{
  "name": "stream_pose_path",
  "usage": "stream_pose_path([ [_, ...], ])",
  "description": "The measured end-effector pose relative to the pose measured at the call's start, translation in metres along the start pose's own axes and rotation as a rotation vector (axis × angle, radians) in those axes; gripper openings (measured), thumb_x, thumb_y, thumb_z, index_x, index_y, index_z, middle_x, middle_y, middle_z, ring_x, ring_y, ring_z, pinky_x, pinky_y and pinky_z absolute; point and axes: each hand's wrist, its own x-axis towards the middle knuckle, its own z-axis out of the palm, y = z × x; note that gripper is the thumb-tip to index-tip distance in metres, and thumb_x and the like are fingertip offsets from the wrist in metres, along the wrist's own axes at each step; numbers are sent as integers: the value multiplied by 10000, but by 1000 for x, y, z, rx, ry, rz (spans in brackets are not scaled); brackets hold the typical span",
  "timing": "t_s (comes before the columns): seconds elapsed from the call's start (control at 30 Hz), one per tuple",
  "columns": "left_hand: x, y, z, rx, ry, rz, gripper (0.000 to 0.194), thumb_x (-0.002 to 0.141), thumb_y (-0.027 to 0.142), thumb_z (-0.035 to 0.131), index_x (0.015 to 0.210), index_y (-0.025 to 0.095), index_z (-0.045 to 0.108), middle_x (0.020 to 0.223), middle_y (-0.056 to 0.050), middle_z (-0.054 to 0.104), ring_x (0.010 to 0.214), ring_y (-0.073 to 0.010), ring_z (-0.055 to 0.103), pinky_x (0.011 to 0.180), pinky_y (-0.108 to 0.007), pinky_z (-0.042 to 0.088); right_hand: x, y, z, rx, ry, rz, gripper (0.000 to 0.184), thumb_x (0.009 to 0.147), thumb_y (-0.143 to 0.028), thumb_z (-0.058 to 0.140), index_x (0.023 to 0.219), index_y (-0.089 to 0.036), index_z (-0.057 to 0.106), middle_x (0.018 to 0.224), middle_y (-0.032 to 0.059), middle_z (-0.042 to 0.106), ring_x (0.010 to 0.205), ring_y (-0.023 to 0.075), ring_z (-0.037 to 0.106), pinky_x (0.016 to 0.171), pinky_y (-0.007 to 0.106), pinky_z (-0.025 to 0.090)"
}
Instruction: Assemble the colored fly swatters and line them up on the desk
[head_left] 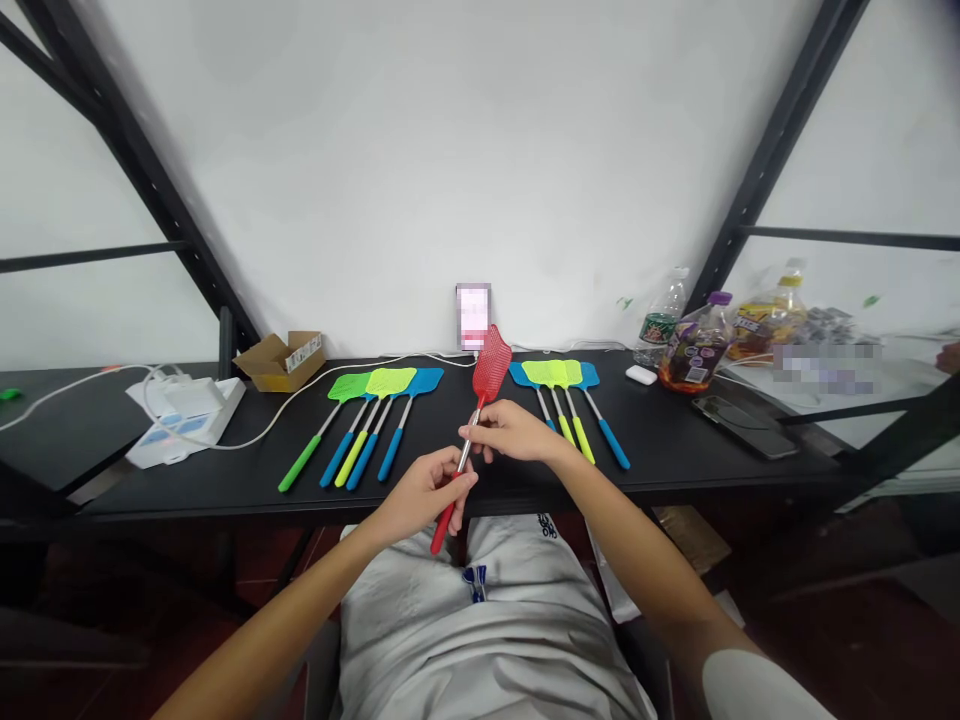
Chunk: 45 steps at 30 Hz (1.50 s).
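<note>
A red plastic fly swatter (487, 385) is held across my body, its mesh head raised above the black table and its red handle pointing down toward my lap. My left hand (427, 493) is shut around the swatter's lower shaft and handle. My right hand (511, 432) pinches the metal shaft higher up, just below the head. To the left on the table lie several green, yellow and blue fly swatters (379, 383). Another group of yellow and blue fly swatters (555, 375) lies to the right, with their handles toward me.
The black table (660, 470) stands against a white wall. Left of the swatters are a cardboard box (281, 362) and a white power strip (191, 420) with cables. To the right are a plastic bottle (661, 318), a snack bag (697, 345), a white earbud case (641, 375) and a smartphone (744, 427).
</note>
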Motion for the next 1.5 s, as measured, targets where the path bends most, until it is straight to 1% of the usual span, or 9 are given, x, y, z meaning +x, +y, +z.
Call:
stream_pose_path([
  [0.13,0,-1,-1,1,-15,-25,281,928,444,607,896,177,527,555,48,579,426,-109,585,441,-198,478,2,2,-18,208,252,23,341,912,-485,598,782,-172,560,639,6,638,540,123,638,439,193,402],
  [0.3,0,-4,-2,27,-13,-29,281,930,439,603,881,168,547,546,49,571,421,-101,575,436,-186,459,-20,4,-76,363,644,104,280,949,-447,561,845,-193,501,676,37,682,568,144,667,461,202,449],
  [0.5,0,-2,-1,22,2,-43,289,928,452,595,875,173,536,551,57,556,409,-97,552,421,-193,454,-63,31,-146,14,891,239,386,928,-513,559,732,-181,550,569,20,605,436,115,507,418,221,364],
  [0.63,-1,0,-1,20,-6,-39,284,928,448,595,865,177,538,556,56,555,413,-102,551,419,-201,450,-71,48,-159,-368,834,460,395,913,-457,516,727,-142,666,538,22,582,465,133,481,468,252,349],
  [0.8,-1,3,0,45,-11,-31,265,941,430,577,870,176,540,542,50,561,417,-101,542,436,-205,445,-65,52,-151,-741,646,606,372,865,-401,518,659,-147,696,567,28,595,548,141,509,529,261,334],
  [0.97,-2,2,-1,39,-11,-36,279,932,445,584,866,179,537,559,52,557,420,-104,543,420,-205,440,-58,58,-141,-825,550,693,287,812,-338,585,614,-158,688,634,89,662,617,185,595,582,278,372],
  [1.13,-1,3,-1,37,-4,-54,286,922,456,595,867,183,532,553,54,554,419,-102,541,419,-200,434,-54,59,-132,-897,510,750,206,794,-325,628,761,-154,737,825,150,724,804,253,685,682,300,447],
  [1.3,-1,3,0,35,-8,-56,291,918,462,596,867,183,530,548,53,555,417,-103,539,419,-204,442,-50,57,-127,-933,498,784,243,792,-307,644,941,-142,743,992,184,724,957,305,692,763,341,492],
  [1.5,-1,3,-1,34,-7,-51,295,914,469,597,864,185,536,543,55,550,418,-105,538,419,-207,446,-48,55,-125,-950,506,803,216,781,-206,616,950,-136,730,1019,198,711,990,326,684,760,353,504],
])
